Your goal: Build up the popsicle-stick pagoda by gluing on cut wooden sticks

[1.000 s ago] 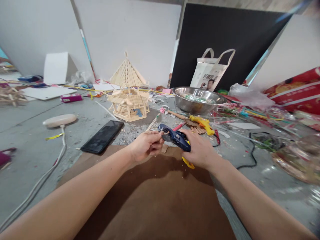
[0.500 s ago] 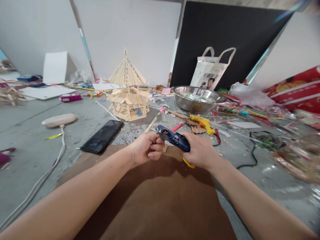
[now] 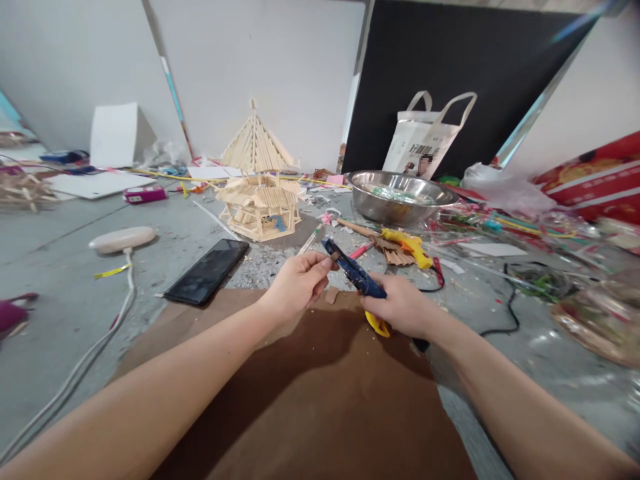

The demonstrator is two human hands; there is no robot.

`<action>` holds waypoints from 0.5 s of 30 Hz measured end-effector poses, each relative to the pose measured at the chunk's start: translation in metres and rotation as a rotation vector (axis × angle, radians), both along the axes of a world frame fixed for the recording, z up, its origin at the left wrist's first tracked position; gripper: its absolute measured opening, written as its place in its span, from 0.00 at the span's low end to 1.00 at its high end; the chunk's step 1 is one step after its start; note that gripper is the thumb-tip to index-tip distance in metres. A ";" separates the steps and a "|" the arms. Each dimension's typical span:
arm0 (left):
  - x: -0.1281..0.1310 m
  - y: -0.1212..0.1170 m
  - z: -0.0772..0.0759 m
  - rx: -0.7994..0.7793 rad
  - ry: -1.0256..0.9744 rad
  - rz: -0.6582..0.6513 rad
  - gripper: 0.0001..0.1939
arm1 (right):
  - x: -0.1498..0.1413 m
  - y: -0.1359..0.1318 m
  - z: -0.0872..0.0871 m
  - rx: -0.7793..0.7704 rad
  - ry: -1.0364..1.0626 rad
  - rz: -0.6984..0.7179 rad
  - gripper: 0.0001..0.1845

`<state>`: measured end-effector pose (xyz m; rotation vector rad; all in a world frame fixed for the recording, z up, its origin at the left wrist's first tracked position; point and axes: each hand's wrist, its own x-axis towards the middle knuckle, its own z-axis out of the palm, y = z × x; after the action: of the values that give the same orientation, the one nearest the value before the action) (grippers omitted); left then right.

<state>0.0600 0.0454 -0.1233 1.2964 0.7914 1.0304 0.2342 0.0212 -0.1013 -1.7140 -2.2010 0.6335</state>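
Note:
My right hand is closed round the handle of a dark blue cutter with a yellow grip, its head tilted up and to the left. My left hand pinches its fingertips at the cutter's jaw, on something small I cannot make out. Both hands hover over a brown cardboard sheet. A small brown offcut lies on the sheet just below the cutter.
A stick-built pavilion model stands behind the hands. A black phone lies at left, a yellow glue gun and steel bowl at right. A white tote bag leans on a black board. Cables and scraps litter the grey floor.
The cutter has swung from lying flat to pointing steeply up-left. My left hand has shifted from beneath its head to pinching at the jaw. The right hand has dropped slightly.

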 end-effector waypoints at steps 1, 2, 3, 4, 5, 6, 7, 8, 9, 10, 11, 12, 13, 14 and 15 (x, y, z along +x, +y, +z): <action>0.000 0.000 0.001 0.000 0.010 0.000 0.12 | 0.000 -0.001 0.000 -0.043 0.055 0.009 0.04; -0.001 0.000 0.002 0.003 0.019 0.003 0.12 | 0.000 -0.001 0.001 -0.076 0.099 0.013 0.03; -0.001 0.000 0.003 0.010 0.028 0.006 0.12 | 0.001 -0.002 0.001 -0.098 0.130 0.013 0.03; -0.001 0.000 0.003 0.018 0.040 0.009 0.12 | 0.001 -0.002 0.001 -0.112 0.149 0.012 0.03; -0.002 0.001 0.004 0.026 0.053 0.012 0.12 | 0.001 -0.002 0.001 -0.120 0.161 0.010 0.03; -0.002 0.001 0.003 0.035 0.068 0.015 0.12 | 0.001 -0.002 0.001 -0.126 0.168 0.010 0.03; -0.002 0.001 0.003 0.046 0.084 0.018 0.13 | 0.001 -0.003 0.001 -0.133 0.173 0.012 0.03; -0.003 0.002 0.003 0.058 0.102 0.020 0.13 | 0.001 -0.003 0.001 -0.138 0.179 0.014 0.03; -0.003 0.002 0.003 0.073 0.120 0.025 0.13 | 0.001 -0.003 0.002 -0.141 0.184 0.016 0.03; -0.003 0.002 0.003 0.089 0.138 0.032 0.14 | 0.001 -0.003 0.002 -0.144 0.188 0.017 0.03; -0.003 0.003 0.002 0.107 0.156 0.039 0.14 | 0.001 -0.003 0.003 -0.146 0.189 0.016 0.03; -0.004 0.003 0.002 0.125 0.173 0.046 0.14 | 0.001 -0.003 0.003 -0.148 0.188 0.015 0.02; -0.004 0.003 0.002 0.142 0.188 0.052 0.14 | 0.001 -0.003 0.004 -0.148 0.182 0.015 0.02; -0.004 0.004 0.003 0.157 0.202 0.057 0.14 | 0.001 -0.003 0.004 -0.145 0.174 0.014 0.02; -0.004 0.004 0.003 0.171 0.216 0.060 0.14 | 0.001 -0.003 0.004 -0.141 0.165 0.015 0.02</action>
<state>0.0557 0.0495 -0.1207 1.5574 0.9252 1.0348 0.2355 0.0186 -0.0976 -1.6464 -2.1011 0.9191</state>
